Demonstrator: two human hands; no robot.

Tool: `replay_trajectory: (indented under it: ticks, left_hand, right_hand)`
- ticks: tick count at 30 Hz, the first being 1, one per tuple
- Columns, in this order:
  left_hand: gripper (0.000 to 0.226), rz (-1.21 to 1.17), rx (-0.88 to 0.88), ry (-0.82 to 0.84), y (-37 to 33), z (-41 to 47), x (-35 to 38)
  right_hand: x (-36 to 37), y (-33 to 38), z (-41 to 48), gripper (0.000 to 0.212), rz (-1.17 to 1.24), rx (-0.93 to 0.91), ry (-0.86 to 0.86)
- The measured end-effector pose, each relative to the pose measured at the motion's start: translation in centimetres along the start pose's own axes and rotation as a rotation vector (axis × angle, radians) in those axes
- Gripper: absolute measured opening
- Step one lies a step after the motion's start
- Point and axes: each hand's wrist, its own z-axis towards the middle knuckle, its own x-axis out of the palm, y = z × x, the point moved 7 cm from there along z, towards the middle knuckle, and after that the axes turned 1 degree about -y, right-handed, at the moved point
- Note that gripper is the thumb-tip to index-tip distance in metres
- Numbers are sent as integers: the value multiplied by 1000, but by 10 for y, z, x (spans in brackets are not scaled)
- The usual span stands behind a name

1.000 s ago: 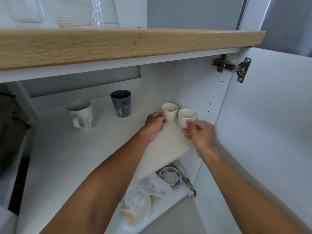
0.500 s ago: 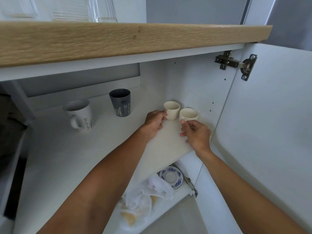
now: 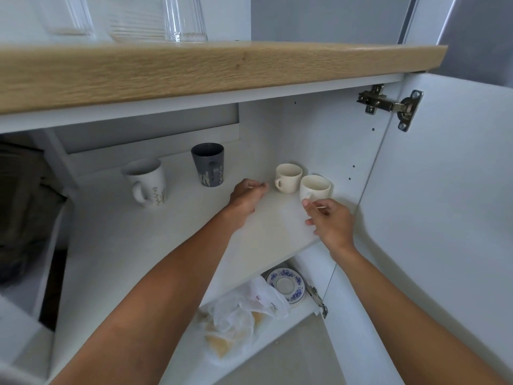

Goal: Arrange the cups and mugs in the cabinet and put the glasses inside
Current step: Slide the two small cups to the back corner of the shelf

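On the white cabinet shelf [image 3: 144, 245], two small cream cups [image 3: 288, 177] [image 3: 315, 187] stood touching near the right wall, with a grey mug [image 3: 208, 165] and a white mug [image 3: 147, 184] further left. The left hand [image 3: 245, 197] rested loosely curled and empty beside the rear cup; the right hand [image 3: 330, 218] pinched the nearer cup's handle. Clear glasses [image 3: 184, 18] stood on the wooden countertop [image 3: 194, 70] above.

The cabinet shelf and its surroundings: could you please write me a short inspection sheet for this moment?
Surface: white shelf, open door.
Job's things: white mug, grey mug, two cream cups side by side; glasses on the wooden countertop.
Clutter: plastic bag and blue-patterned saucer on the lower shelf.
Hands: left hand empty; right hand by the nearer cup.
Cables: nothing seen.
Surroundings: hinge.
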Motion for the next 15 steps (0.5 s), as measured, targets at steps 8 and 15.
replay_trajectory:
  ticks: [8,15]
  left_hand:
    - [28,190,127,-90,-2,-50,-67]
    - [30,289,151,-227,15,-91,-144]
  right_hand:
    - [33,22,-16,31,-115,-126,116]
    - [94,43,-18,39,-174,-207,285]
